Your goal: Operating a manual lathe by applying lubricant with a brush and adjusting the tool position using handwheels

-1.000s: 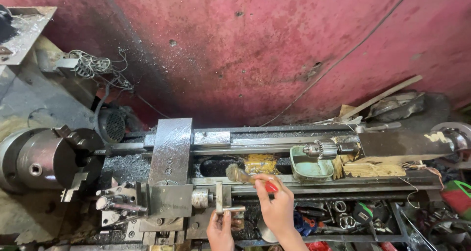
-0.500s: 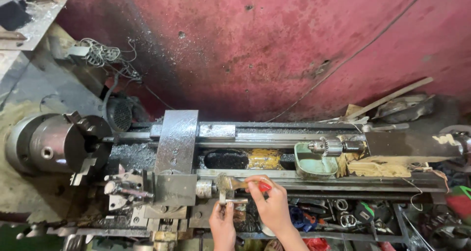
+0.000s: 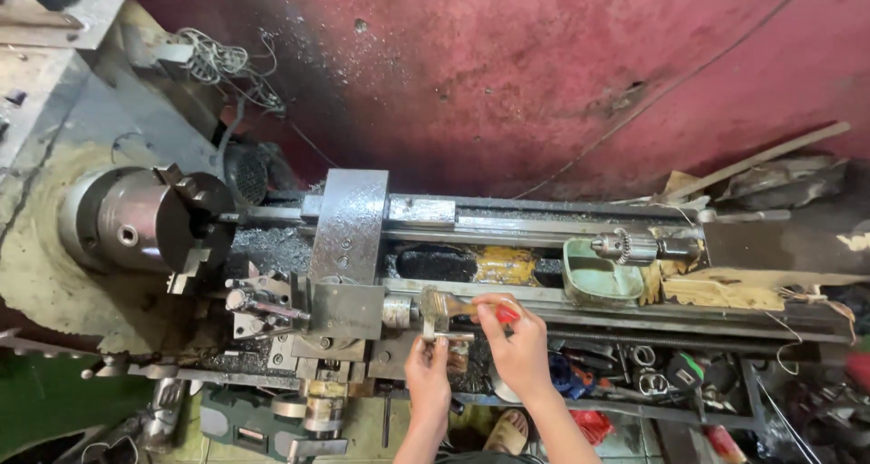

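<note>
Seen from the head camera, a person's right hand (image 3: 521, 342) grips a red-handled paintbrush (image 3: 458, 307), its bristles on the lathe (image 3: 544, 237) bed just right of the carriage (image 3: 349, 246). The left hand (image 3: 428, 369) closes on a small crank handle (image 3: 446, 337) below the brush.

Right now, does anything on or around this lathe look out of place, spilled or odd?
Yes. Metal chips litter the bed beside the chuck. A green tray and a yellowish rag sit on the ways under the drill chuck. The right hand holds a red-handled brush; the left hand touches a crank handle.
</note>
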